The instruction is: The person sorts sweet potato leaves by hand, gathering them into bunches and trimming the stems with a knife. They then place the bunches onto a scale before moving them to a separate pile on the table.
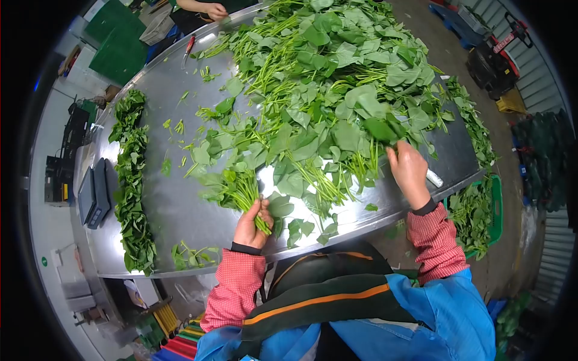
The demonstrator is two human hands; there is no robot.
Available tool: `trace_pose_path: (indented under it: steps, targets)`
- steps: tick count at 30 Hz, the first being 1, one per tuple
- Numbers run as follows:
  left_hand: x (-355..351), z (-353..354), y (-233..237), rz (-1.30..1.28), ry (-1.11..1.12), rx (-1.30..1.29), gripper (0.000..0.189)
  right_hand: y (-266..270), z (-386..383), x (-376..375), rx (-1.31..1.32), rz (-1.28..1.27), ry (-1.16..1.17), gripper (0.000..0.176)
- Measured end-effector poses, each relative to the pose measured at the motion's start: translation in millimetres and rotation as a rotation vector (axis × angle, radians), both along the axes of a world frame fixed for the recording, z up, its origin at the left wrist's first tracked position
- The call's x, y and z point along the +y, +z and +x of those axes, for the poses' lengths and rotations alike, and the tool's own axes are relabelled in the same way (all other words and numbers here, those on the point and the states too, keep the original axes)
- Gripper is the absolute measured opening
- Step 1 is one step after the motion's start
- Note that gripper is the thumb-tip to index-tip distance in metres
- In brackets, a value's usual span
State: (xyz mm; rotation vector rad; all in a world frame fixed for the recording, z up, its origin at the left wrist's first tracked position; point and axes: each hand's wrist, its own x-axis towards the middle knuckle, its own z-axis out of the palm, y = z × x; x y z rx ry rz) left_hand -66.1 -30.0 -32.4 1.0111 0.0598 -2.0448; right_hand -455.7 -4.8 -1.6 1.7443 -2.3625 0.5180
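Observation:
My left hand (254, 224) is wrapped around the stem ends of a bunch of leafy greens (238, 188), held low over the front of the metal table (180, 231). The leaves of that bunch point away from me, to the upper left. At the right, my right hand (410, 170) pinches a leafy green sprig (385, 127) at the edge of a large pile of leafy greens (343, 66). A white handle (434, 178) shows just beside my right hand; the rest of that object is hidden. Loose leaves (298, 230) lie on the metal between my hands.
Stacked bunches of greens (129, 180) form a row along the left table edge, beside a scale (94, 195). A red-handled tool (189, 46) lies at the back, near another person's hand (214, 11). A green crate (496, 207) holding greens stands right of the table.

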Motion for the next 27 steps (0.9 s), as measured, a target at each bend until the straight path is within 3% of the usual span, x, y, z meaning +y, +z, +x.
trace_pose_path:
  steps: [4,6,9,13,14,18,21,23,27]
  targets:
    - [-3,-4,-4,0.119,-0.079,0.153,0.013,7,44,6,-0.149,0.084,0.128,0.027]
    - [-4,-10,0,0.042,-0.111,0.183,0.013,-17,49,7,-0.116,0.201,0.128,0.026]
    - [-5,-21,15,-0.163,-0.157,0.071,0.015,-42,43,3,-0.362,0.239,0.114,0.025]
    - [4,-62,54,-0.384,-0.210,-0.235,0.015,-18,27,-9,-1.216,0.005,0.100,0.027]
    - [6,-74,53,-0.423,-0.215,-0.242,0.017,-11,31,-6,-0.952,-0.015,0.072,0.029]
    - [13,-114,58,-0.430,-0.253,-0.196,0.019,10,63,-4,-0.962,-0.124,0.092,0.031]
    - [23,-130,39,-0.414,-0.306,-0.160,0.018,12,104,6,-1.162,-0.055,0.186,0.021]
    - [21,-129,27,-0.469,-0.321,-0.206,0.019,-1,118,13,-0.828,-0.122,0.457,0.018]
    - [15,-105,25,-0.294,-0.332,-0.220,0.022,11,100,24,-1.147,0.016,0.156,0.023]
